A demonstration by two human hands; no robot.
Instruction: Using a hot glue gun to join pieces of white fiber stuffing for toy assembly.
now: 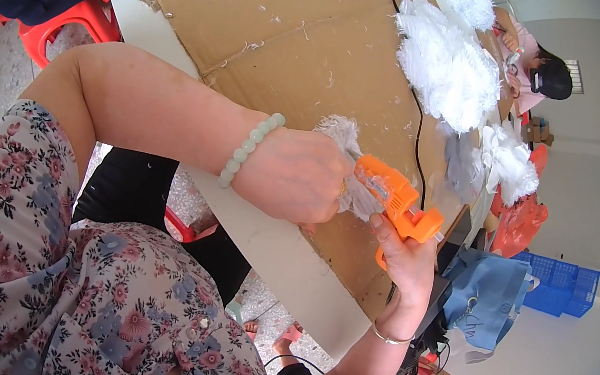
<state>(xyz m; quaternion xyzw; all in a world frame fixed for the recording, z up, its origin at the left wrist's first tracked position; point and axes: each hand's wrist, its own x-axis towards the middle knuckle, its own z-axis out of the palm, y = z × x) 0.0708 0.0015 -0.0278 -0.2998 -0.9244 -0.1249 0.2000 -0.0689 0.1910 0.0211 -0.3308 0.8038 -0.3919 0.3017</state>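
Observation:
My left hand (294,175), a pale green bead bracelet at its wrist, is closed over a piece of white fringed material (339,128). Its shaggy edge sticks out past the knuckles, and a flatter whitish part shows below the fingers. In my right hand (411,266) is an orange hot glue gun (388,184), its nozzle end close against the left fingers and the white piece. Whether the nozzle touches the piece is hidden by the left hand. Both hands are over the near edge of a brown cardboard sheet (290,52).
White fringed pieces (444,69) are heaped on the table's far right, beside a black cable (419,140). A blue bag (483,295), a red plastic bag (522,223) and blue crates (555,284) are at the right. A co-worker (542,73) sits beyond; a red stool (79,19) is left.

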